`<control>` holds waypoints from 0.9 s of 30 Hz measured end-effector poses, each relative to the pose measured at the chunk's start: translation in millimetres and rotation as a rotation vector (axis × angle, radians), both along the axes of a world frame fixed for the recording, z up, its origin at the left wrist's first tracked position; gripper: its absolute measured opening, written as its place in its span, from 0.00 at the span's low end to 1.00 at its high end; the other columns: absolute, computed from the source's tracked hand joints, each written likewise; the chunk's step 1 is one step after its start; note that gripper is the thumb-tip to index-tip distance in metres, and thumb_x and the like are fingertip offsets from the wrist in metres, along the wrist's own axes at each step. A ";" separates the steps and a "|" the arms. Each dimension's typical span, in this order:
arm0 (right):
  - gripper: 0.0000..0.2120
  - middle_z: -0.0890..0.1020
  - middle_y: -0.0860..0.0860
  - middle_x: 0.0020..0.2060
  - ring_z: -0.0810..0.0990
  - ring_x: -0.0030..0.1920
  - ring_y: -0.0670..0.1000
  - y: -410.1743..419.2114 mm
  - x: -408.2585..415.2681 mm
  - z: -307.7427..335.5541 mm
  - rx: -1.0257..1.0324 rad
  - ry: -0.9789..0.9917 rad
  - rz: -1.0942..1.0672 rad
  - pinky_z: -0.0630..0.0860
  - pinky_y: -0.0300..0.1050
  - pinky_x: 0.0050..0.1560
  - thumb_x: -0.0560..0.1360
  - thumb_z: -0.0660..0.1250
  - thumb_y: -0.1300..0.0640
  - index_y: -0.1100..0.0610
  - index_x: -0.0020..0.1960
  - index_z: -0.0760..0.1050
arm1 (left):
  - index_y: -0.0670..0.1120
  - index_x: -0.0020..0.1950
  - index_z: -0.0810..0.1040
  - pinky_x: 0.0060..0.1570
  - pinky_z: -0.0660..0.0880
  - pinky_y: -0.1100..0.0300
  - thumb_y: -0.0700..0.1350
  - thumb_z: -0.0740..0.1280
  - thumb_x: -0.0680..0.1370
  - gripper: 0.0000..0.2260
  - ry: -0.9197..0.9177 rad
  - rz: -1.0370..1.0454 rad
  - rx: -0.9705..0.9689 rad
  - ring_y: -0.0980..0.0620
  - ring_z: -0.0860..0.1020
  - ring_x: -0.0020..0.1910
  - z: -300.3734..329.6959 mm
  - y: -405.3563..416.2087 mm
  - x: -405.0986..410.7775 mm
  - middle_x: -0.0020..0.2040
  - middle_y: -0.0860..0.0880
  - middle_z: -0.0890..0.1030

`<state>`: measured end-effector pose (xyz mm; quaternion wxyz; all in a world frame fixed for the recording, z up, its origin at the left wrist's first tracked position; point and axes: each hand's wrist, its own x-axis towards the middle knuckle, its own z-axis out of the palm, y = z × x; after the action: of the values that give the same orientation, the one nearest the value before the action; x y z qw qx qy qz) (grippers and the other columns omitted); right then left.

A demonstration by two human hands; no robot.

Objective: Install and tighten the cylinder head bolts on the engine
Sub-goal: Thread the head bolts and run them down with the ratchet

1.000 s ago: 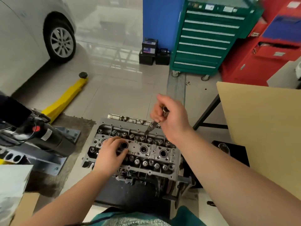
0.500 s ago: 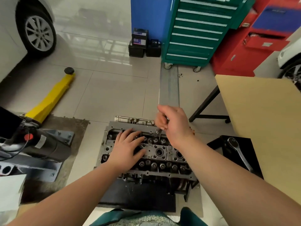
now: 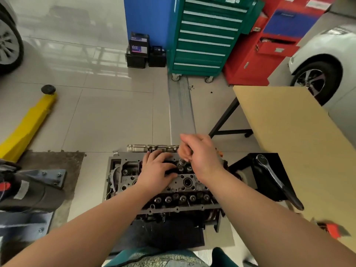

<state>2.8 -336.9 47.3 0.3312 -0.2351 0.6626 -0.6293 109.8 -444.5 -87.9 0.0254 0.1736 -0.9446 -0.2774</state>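
Now lower: right hand point(image 3: 200, 153), bolt point(image 3: 181, 163) upright in cylinder head point(image 3: 185, 182).

2 hands point(image 3: 157, 170), 1 ratchet point(image 3: 277, 180), 2 batteries point(image 3: 139, 50)

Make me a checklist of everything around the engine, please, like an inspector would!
Surface: engine head sits on a dark mat on the tiled floor.
Job's things: a socket tool stands upright on the head's far side; a ratchet lies on a black stand to the right.
Clutter: a black motor unit at left; a red thing, blurred, at right.
Hands: right hand grips the tool's top; left hand rests flat on the head.
Cables: nothing seen.
Surroundings: yellow jack, green tool chest, red cabinet, two batteries, tan table, white car.
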 end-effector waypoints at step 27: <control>0.13 0.79 0.43 0.58 0.77 0.59 0.44 31.1 4.6 54.9 0.550 1.067 0.349 0.75 0.41 0.61 0.82 0.66 0.53 0.50 0.65 0.79 | 0.56 0.60 0.79 0.45 0.72 0.62 0.44 0.71 0.81 0.10 0.158 -0.072 0.316 0.58 0.80 0.45 26.3 -4.9 -1.2 0.44 0.65 0.78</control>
<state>7.4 -305.9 102.2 0.1011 -0.5279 0.8264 -0.1680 108.5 -449.3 -61.6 0.0618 0.1191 -0.8899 -0.4360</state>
